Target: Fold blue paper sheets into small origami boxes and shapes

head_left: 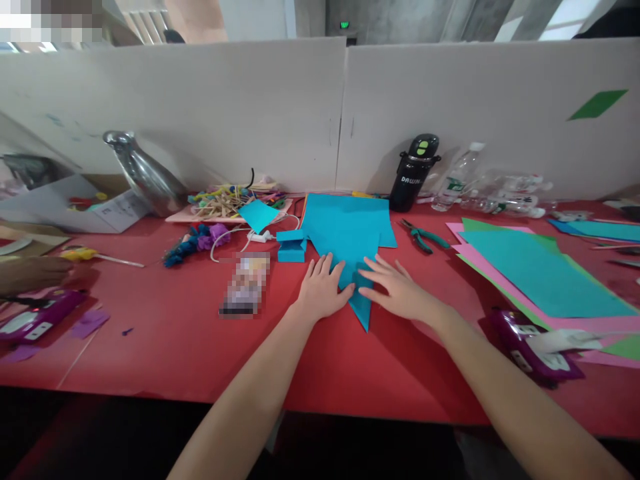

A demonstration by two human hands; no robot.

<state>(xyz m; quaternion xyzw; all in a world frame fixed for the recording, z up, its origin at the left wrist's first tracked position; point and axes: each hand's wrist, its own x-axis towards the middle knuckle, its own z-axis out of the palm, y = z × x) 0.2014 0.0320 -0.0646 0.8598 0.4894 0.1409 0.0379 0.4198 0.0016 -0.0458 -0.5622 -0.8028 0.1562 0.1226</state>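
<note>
A folded sheet of blue paper (345,233) lies on the red table, its pointed end toward me. My left hand (323,290) rests flat at the left edge of the point, fingers spread. On the other side my right hand (393,287) lies with fingers apart, the fingertips touching the paper's right edge. Neither hand grips anything. Just left of the sheet stands a small blue folded paper box (291,247). Pliers with teal handles (425,237) lie to the right of the paper.
Stacked coloured paper (545,273) and a purple power strip (535,350) lie at right. Behind stand a black bottle (413,177), a clear plastic bottle (457,180) and a steel jug (147,177). A blurred flat object (245,283) lies left; another person's hand (25,273) is far left.
</note>
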